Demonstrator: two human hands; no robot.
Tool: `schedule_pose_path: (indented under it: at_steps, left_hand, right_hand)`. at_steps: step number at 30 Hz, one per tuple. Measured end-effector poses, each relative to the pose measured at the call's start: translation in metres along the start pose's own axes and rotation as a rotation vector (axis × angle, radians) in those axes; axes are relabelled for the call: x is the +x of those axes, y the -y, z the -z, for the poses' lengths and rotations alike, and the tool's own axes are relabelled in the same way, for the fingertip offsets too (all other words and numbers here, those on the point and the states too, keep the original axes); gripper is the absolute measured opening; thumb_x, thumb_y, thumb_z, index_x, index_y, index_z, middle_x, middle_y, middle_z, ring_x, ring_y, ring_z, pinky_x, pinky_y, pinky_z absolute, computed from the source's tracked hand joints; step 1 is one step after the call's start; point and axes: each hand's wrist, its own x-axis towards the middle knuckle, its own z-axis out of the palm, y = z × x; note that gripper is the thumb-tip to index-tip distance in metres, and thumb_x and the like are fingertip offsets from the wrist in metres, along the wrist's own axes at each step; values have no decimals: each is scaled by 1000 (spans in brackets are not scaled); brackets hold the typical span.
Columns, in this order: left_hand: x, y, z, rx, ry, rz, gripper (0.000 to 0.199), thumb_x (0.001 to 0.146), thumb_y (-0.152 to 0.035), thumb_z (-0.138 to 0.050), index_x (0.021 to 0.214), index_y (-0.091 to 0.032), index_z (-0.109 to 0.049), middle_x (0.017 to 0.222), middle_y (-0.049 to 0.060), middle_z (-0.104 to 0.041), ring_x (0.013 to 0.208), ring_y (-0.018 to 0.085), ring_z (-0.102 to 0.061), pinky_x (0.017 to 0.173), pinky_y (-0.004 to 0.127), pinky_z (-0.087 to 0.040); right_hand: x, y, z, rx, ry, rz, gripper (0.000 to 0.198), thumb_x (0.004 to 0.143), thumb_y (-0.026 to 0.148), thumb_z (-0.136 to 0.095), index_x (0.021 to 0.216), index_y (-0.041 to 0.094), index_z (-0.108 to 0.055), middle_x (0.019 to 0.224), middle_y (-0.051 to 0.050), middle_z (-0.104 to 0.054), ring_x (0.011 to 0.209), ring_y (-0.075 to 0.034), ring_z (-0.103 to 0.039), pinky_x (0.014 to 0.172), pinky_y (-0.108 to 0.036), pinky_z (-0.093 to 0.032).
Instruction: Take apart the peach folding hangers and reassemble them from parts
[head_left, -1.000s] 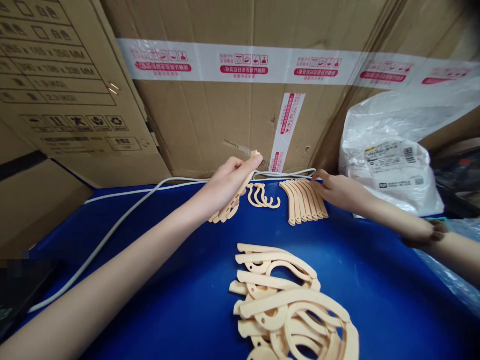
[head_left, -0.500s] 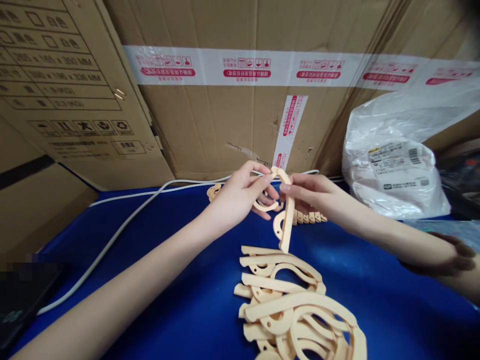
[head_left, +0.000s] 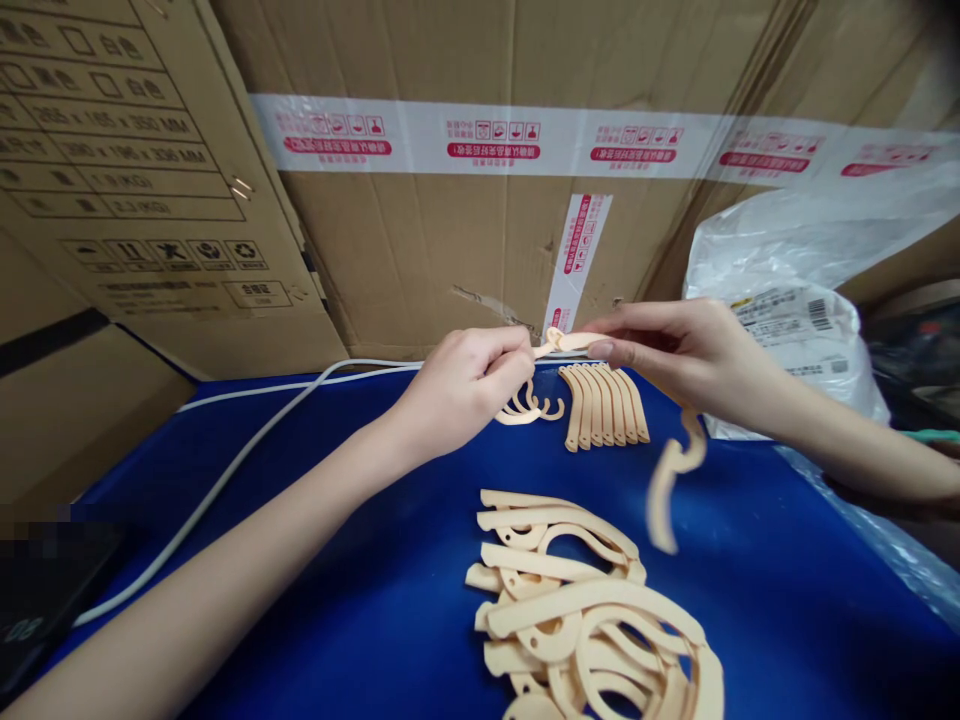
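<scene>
Plainly, the left hand (head_left: pixel 480 385) and right hand (head_left: pixel 686 345) pinch curved beige plastic pieces (head_left: pixel 581 342); a brown cardboard carton (head_left: pixel 172 185) reads "350 MM".

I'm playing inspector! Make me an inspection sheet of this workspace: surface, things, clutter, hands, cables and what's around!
Surface: blue surface, with pale parts lying on it.
Job's things: jumbled heap nearest; neat row of curved strips and loose hooks farther back.
Clutter: dark device at left edge; white plastic bag at right.
Hands: left hand and right hand grip pale pieces that meet between them; a blurred curved piece hangs below the right.
Cables: white cable, left side and back.
Surroundings: cardboard boxes; printed tape.
</scene>
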Motion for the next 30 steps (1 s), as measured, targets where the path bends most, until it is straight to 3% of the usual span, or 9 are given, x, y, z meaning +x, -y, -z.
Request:
schedule_pose_path:
  at_steps: [3,6,10,16,20,24,26,28,30]
  left_hand:
    - [-2,3,-5,72,-9,-17,32,95,-27,-38,64,-19,-35,57,-5,-37,53,9,-35,53,26,-25]
    - [-5,9,-16,108,-54,-11,32,98,-31,-31,68,-20,-36,59,-5,-40,53,11,-38,56,26,-27]
    - [-8,22,-30,103,-104,57,34,100,-36,-24,74,-21,-40,65,-3,-47,59,13,-47,60,27,-31]
    - [-7,41,-38,168,61,282,33,95,-33,-35,70,-20,-52,63,-2,-58,61,16,-54,58,26,-31]
    - [-7,49,-40,196,81,302,38,92,-36,-45,59,-19,-51,58,0,-58,58,17,-54,59,27,-31]
    - [-4,47,-39,221,-32,340,39,89,-51,-49,69,-18,-55,66,5,-62,66,21,-57,63,29,-35]
    - [-1,43,-37,77,4,387,50,93,-57,-37,72,-17,-58,71,7,-65,66,19,-59,61,28,-39]
    - [2,37,-33,-277,147,503,57,95,-58,-28,76,-16,-62,73,8,-68,66,17,-61,57,26,-42]
    - [3,30,-27,-650,266,621,46,94,-51,-41,81,-14,-64,74,7,-67,66,14,-62,57,22,-45]
  right_hand:
    - [-2,0,-4,-300,-4,134,39,96,41,-41,98,16,-70,78,-8,-70,61,-18,-59,55,-30,-37]
    - [-1,-1,-12,-393,56,107,41,96,38,-35,81,14,-64,60,-6,-59,47,-15,-48,49,-30,-29]
    - [3,-7,-19,109,160,-124,34,97,38,-36,79,19,-58,59,-1,-57,52,-13,-49,53,-27,-38]
    - [6,-12,-16,610,-15,-482,24,93,36,-43,88,21,-61,55,3,-51,45,-12,-45,43,-26,-34]
    - [7,-11,-17,830,-176,-549,14,89,32,-48,91,22,-58,58,2,-54,45,-13,-46,41,-26,-33]
    - [7,-17,-27,921,-315,-555,7,86,30,-49,88,24,-51,68,-2,-63,56,-16,-56,51,-28,-44]
    - [8,-22,-33,923,-406,-525,4,85,28,-48,87,24,-47,78,-4,-66,66,-17,-61,60,-30,-50]
    - [8,-27,-37,909,-495,-491,6,83,25,-49,86,25,-44,83,-2,-63,75,-16,-63,70,-32,-52]
    - [8,-31,-37,858,-552,-457,12,80,23,-52,85,25,-41,84,0,-59,81,-16,-63,77,-33,-52]
